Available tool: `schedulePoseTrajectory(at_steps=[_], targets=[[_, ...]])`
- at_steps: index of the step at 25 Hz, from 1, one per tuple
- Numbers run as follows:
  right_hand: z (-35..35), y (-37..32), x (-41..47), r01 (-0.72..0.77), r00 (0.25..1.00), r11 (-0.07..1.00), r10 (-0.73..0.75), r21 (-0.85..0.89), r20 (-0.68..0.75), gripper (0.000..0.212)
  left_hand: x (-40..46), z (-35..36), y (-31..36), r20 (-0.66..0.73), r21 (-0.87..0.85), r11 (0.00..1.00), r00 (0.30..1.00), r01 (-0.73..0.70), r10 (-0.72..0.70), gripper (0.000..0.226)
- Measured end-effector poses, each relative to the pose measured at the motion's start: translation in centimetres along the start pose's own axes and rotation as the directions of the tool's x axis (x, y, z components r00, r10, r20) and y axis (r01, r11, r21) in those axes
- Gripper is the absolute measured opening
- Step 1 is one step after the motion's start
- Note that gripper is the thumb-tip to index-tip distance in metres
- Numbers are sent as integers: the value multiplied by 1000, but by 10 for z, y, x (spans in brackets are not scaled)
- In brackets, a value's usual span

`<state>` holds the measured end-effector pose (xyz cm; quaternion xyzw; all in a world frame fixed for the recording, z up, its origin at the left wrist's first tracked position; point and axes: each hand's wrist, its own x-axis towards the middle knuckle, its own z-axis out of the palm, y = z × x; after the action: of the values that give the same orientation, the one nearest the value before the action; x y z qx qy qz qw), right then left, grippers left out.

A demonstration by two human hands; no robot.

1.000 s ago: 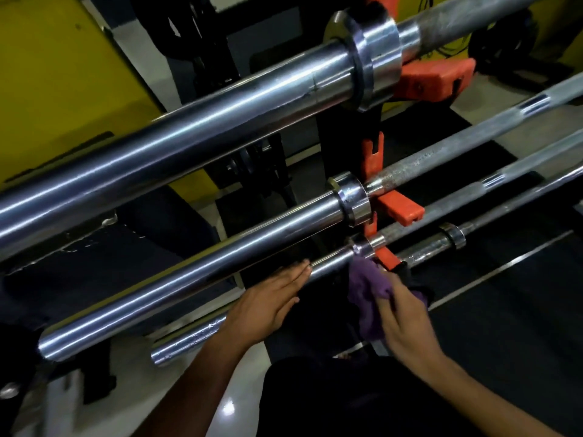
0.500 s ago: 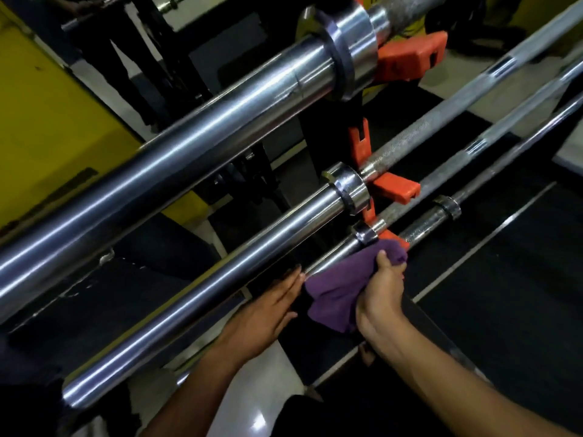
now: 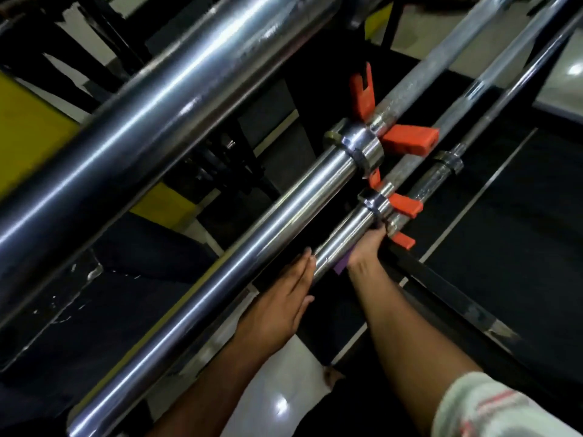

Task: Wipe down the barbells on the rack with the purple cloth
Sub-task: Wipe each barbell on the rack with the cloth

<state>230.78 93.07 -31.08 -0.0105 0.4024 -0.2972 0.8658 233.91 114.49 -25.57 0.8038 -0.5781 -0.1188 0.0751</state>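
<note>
Now the purple cloth (image 3: 341, 267) is mostly hidden under the right hand (image 3: 366, 247), whose fingers curl around the lowest barbell (image 3: 344, 234) near its collar. Just left, the left hand (image 3: 284, 307) lies flat, fingers straight and together, touching the middle barbell (image 3: 252, 247).

Purple cloth (image 3: 341, 267) mostly hidden under lowest chrome barbell sleeve (image 3: 344, 239); barbells racked diag.

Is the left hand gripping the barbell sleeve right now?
No: the left hand lies flat with straight fingers against the lower barbell sleeve, while the right hand wraps that sleeve with the purple cloth.
</note>
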Motion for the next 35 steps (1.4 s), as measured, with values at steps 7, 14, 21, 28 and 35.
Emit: schedulePoseTrajectory(at_steps=[7,14,21,28,35], targets=[[-34,-7,-39,60,998,997,-59,-56,29,40,0,3,-4,-56,-48,998,997,-50,47,67],[-53,-81,-164,195,979,773,-121,-603,162,22,0,-4,-1,-37,-136,990,999,-32,27,73],[-25,-108,-212,557,805,13,235,-830,544,19,-1,-55,62,-58,-542,833,993,-116,101,92],[-47,-92,-185,614,785,40,-142,-789,603,17,-17,-56,72,-148,-705,709,973,21,-176,26],[-77,-21,-219,-143,985,845,170,-516,5,56,-32,-43,111,-61,-419,906,997,-62,40,42]])
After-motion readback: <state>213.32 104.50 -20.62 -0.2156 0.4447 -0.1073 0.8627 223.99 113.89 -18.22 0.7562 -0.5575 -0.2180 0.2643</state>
